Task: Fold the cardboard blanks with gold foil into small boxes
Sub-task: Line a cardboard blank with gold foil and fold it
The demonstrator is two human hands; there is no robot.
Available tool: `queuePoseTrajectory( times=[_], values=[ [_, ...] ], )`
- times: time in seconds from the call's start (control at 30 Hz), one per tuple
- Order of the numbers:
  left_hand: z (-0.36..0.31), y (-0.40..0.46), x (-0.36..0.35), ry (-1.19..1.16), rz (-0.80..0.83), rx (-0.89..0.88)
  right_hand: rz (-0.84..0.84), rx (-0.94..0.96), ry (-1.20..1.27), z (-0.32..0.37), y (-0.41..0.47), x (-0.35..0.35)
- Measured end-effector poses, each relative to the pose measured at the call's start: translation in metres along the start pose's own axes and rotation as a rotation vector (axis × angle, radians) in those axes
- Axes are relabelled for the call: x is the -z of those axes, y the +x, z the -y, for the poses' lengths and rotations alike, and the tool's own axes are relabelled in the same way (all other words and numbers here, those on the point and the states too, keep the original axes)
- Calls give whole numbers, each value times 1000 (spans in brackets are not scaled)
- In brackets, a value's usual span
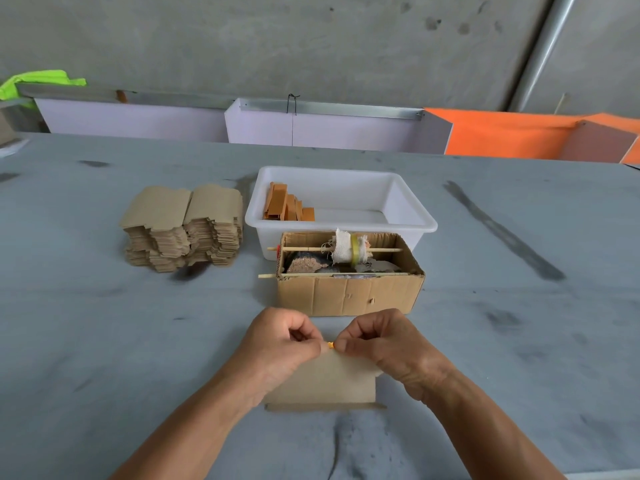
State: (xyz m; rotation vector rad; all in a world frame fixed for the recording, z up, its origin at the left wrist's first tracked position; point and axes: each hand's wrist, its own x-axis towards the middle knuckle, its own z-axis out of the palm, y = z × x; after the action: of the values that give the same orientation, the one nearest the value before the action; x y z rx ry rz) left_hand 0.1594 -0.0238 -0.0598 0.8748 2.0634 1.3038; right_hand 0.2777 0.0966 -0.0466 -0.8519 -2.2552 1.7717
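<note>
A brown cardboard blank lies near the table's front, plain side up, with a sliver of gold foil showing at its far edge between my hands. My left hand pinches that far edge on the left, fingers curled. My right hand pinches the same edge on the right. Two tall stacks of flat blanks stand at the left. Several folded gold pieces lean in the left end of a white plastic tub.
An open corrugated carton stands just beyond my hands, in front of the tub; two wooden sticks cross it, one carrying a cloth-wrapped roll, with stones inside. White and orange bins line the back of the grey table; a green cloth lies far left.
</note>
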Motion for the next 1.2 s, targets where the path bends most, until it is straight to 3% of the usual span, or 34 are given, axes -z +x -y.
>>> queuePoseTrajectory(
  times=[0.17, 0.43, 0.7, 0.93, 1.2],
  values=[
    [4, -2, 13, -68, 111, 152, 26, -70, 14, -5, 0, 7],
    [7, 5, 12, 102, 28, 96, -41, -115, -42, -6, 6, 9],
    [7, 10, 20, 62, 44, 113, 23, -207, -48, 2, 9, 19],
    [12, 13, 24, 43, 6, 131, -66, -193, -115, -2, 9, 19],
    [14, 17, 32, -91, 84, 162, -34, -163, 14, -5, 8, 22]
  ],
)
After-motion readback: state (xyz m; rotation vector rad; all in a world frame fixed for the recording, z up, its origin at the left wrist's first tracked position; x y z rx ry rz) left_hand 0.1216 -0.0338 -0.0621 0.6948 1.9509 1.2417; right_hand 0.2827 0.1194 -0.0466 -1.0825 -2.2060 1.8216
